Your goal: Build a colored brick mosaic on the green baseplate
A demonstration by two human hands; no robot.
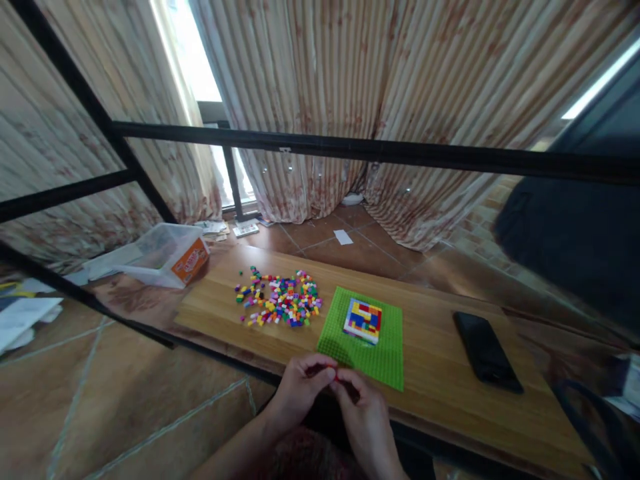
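Note:
My left hand (301,387) and my right hand (361,400) meet at the front edge of the wooden board. Between their fingertips they pinch a small red toy brick (336,377), mostly covered by the fingers. Just beyond them lies a green studded baseplate (385,363). A low square block built of white, red, blue and yellow bricks (363,321) sits on its upper half. To the left, a loose heap of many-coloured toy bricks (290,300) spreads over the board.
The wooden board (430,347) carries a black phone (487,351) at right. A clear plastic box (163,257) with an orange label stands past its left end. A black metal bar (320,143) crosses in front of the curtains (300,80). Papers (30,320) lie at far left.

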